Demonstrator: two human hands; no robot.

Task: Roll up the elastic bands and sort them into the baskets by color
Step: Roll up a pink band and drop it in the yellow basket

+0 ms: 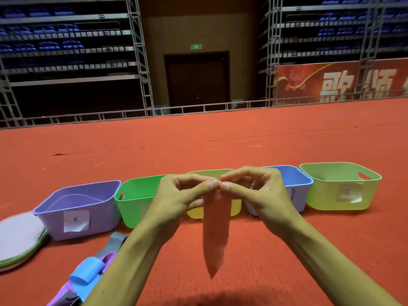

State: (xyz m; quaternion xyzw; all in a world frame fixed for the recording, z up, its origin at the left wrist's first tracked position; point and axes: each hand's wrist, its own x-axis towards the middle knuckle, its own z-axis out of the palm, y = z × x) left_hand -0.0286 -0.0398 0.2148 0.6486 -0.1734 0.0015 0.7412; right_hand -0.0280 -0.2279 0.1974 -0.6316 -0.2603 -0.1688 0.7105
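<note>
Both hands, left hand (176,195) and right hand (258,191), pinch the top edge of the pink band (215,235) hanging above the carpet (287,250) before the baskets (340,186); best start the roll tight, edges aligned.

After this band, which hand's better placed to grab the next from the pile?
Left hand, probably: the pile of bands lies beside its forearm; the right hand would cross over. Both pinch the pink band.
</note>
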